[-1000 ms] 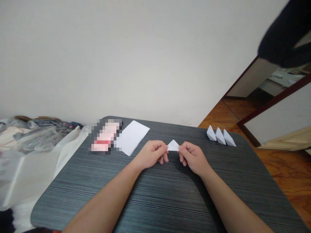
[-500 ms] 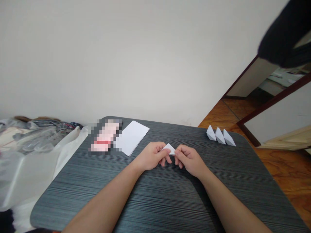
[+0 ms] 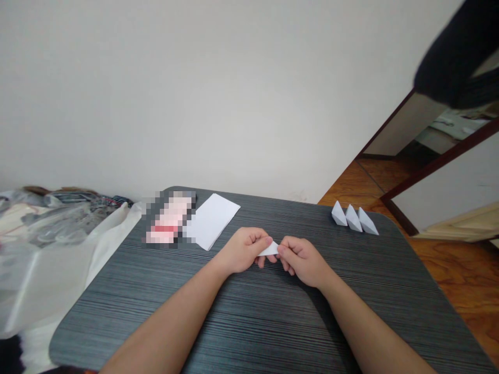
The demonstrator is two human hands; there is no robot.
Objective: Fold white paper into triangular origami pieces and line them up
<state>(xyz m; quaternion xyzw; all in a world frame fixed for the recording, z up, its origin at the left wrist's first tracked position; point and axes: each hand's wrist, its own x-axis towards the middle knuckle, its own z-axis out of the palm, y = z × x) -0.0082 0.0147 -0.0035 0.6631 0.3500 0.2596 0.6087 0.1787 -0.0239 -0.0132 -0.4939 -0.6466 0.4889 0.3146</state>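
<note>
Both of my hands meet over the middle of the dark striped table [image 3: 241,322]. My left hand [image 3: 244,250] and my right hand [image 3: 302,259] each pinch one end of a small folded white paper piece [image 3: 270,249], held just above the tabletop. Only a thin sliver of the paper shows between my fingers. Three folded white paper triangles [image 3: 354,218] stand in a row at the table's far right. A stack of flat white paper [image 3: 211,220] lies at the far left of my hands.
A blurred pink and white item [image 3: 168,218] lies beside the paper stack. Plastic bags and cloth [image 3: 58,228] pile up left of the table. Wooden floor [image 3: 460,270] and a doorway lie to the right. A dark object [image 3: 456,57] hangs at the upper right.
The paper piece went from an upright triangle to a flattened sliver. My hands closed in toward each other and dropped slightly toward the table.
</note>
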